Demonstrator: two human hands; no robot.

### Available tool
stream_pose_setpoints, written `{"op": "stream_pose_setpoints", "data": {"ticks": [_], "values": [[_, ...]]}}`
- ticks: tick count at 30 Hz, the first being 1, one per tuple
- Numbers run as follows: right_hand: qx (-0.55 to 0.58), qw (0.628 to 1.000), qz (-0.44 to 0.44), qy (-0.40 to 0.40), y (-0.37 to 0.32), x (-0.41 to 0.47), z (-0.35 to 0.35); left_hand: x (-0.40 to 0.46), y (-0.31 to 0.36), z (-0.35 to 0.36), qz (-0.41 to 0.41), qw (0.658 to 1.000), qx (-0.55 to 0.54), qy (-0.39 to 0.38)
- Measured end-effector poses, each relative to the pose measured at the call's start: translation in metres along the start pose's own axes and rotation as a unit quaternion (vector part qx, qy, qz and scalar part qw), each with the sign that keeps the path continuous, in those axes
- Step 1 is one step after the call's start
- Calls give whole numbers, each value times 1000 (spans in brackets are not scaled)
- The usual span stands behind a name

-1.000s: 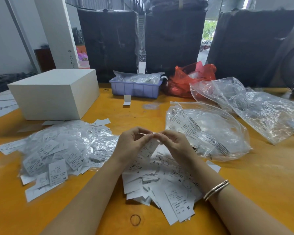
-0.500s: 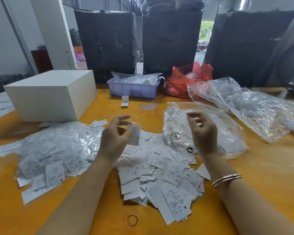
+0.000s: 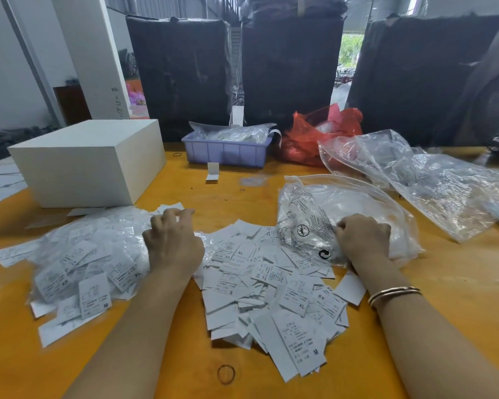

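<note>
A heap of loose white size labels (image 3: 271,283) lies on the orange table (image 3: 458,298) in front of me. To its left is a pile of labels sealed in small clear bags (image 3: 78,263). My left hand (image 3: 173,243) is low over that pile's right edge with its fingers curled; whatever they hold is hidden. My right hand (image 3: 363,240) rests on a large clear bag with black print (image 3: 308,226), its curled fingertips pinching the plastic. A bangle sits on my right wrist.
A white box (image 3: 90,165) stands at the back left. A lilac tray (image 3: 228,151) with bagged items and a red plastic bag (image 3: 314,133) are at the back. Crumpled clear bags (image 3: 429,180) lie to the right. A rubber band (image 3: 226,374) lies near me.
My hands parted from in front of me. The left carried a small bagged label down to the left pile. The right dropped onto the printed clear bag.
</note>
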State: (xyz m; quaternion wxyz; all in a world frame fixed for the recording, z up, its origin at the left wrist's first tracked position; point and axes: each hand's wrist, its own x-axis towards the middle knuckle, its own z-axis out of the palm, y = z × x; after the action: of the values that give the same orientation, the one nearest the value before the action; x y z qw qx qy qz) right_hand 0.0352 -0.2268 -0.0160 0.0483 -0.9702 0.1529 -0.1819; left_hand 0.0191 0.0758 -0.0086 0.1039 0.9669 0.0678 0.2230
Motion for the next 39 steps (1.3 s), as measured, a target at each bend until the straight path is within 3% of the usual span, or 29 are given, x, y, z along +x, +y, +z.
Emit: {"op": "stream_pose_setpoints", "data": {"ticks": [6,10,14,17,22,27,31,35,39], "values": [[116,989,35,86,2,-5,-1,-11,23,4,120,979,-164,14],[162,980,40,105,5,-6,-1,-16,32,6,150,962,-228,5],[186,961,10,206,2,-13,-6,-21,38,5,155,946,-284,-11],[264,927,-77,256,-15,-20,-16,-23,43,3,144,918,-367,-48],[466,839,-236,152,-56,-47,-28,-23,45,-2,104,840,-505,-172],[595,774,-216,-16,-82,-68,-31,-24,47,-7,36,762,-599,-243],[632,743,-207,-72,-84,-71,-29,-22,43,-7,12,750,-627,-208],[601,761,-219,-111,-83,-68,-25,-20,44,-5,-16,722,-662,-201],[376,854,-309,-183,-69,-57,-23,-16,39,-4,-50,698,-691,-181]]}}
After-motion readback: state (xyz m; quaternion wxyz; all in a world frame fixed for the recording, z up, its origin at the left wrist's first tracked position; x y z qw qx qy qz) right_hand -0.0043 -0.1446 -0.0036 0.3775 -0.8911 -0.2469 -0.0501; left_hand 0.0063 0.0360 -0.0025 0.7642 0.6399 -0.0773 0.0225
